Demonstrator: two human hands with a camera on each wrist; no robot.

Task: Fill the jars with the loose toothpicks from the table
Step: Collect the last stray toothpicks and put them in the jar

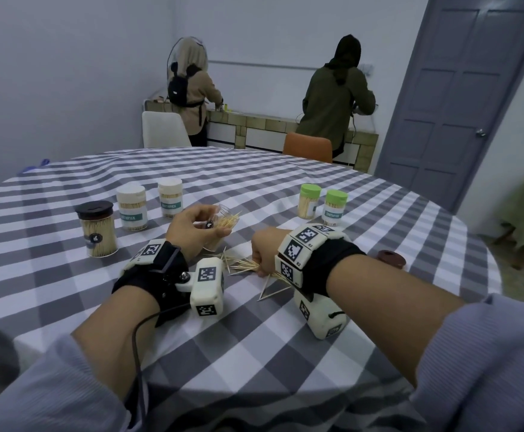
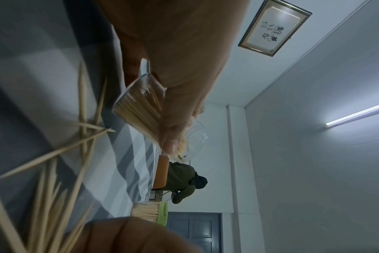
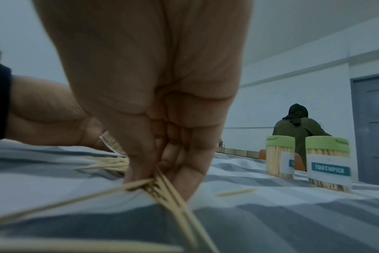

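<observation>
Wooden toothpicks (image 1: 248, 265) mid-gather, jar filling underway.
Right hand (image 1: 265, 249) grip pinches a bunch off worktop (image 1: 285, 353); left hand (image 1: 192, 227) grip holds tilted open jar (image 1: 223, 218); next, feed bunch in.

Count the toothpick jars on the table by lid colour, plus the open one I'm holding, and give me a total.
Black lid: 1
White lids: 2
Green lids: 2
Open jar in left hand: 1
Total: 6
</observation>
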